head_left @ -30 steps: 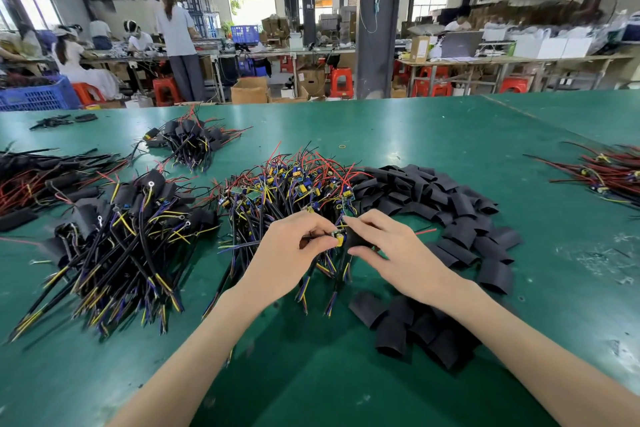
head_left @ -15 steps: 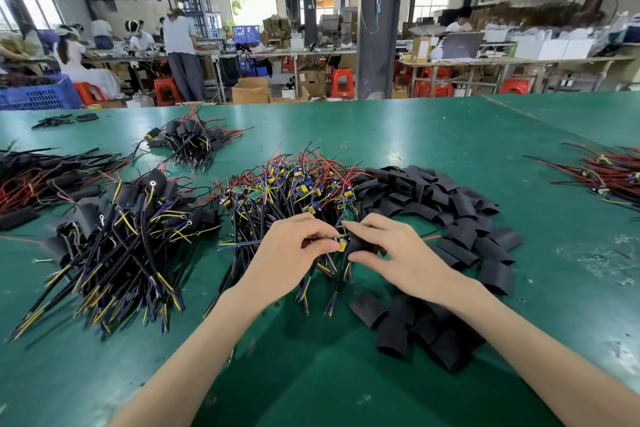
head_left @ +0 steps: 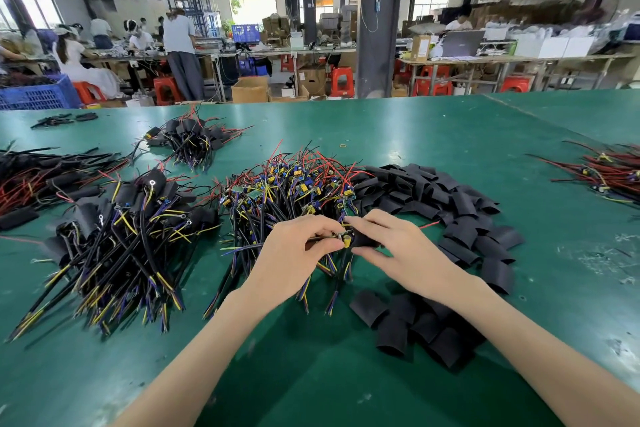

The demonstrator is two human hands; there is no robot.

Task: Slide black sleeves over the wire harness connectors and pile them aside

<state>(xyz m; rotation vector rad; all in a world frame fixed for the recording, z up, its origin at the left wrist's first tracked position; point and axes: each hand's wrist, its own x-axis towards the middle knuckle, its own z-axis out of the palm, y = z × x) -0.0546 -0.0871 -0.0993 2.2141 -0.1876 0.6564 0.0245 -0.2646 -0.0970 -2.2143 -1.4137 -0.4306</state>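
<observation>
Still, little differs from half a second ago: the left hand (head_left: 294, 253) pinches the small connector (head_left: 341, 237) and the right hand (head_left: 405, 253) pinches a black sleeve (head_left: 365, 240), its mouth touching the connector's yellow part, over the middle of the green tabletop (head_left: 450, 135). Behind them lie bare harnesses (head_left: 287, 194); loose sleeves (head_left: 433, 198) lie toward the right edge, sleeved harnesses (head_left: 114, 236) toward the left. Beyond the far left corner stands a blue crate (head_left: 38, 95); its content I cannot tell.
</observation>
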